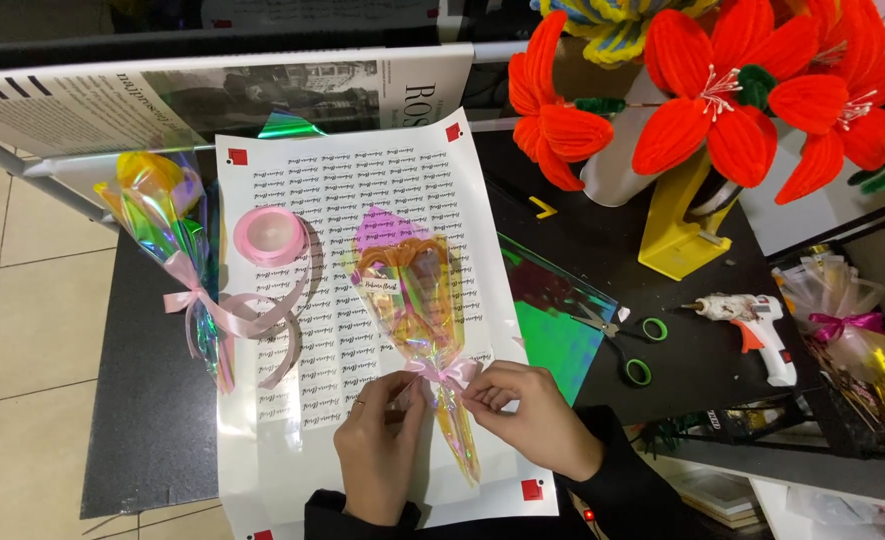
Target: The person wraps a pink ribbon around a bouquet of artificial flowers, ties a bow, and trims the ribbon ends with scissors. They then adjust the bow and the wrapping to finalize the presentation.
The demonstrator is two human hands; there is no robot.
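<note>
1. At nine o'clock, a finished wrapped flower [168, 225] lies beside a pink ribbon spool [268, 235].
2. Left hand [381, 452], fingers narrow, pinches the pink bow [445, 372] on the small cellophane bouquet [415, 300], which lies centre on the white sheet [293, 450].
3. Right hand [533, 415] pinches the other loop. The bouquet looks light, crinkly and slippery; best held at the tied neck.
4. At three o'clock: scissors [631, 345], glue gun [758, 325].

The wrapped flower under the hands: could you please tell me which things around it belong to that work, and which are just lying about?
In use:
wrapped flower
pink bow
left hand
right hand
ribbon roll
sticker sheet

Lying about:
finished bouquet
scissors
glue gun
red flowers
</note>
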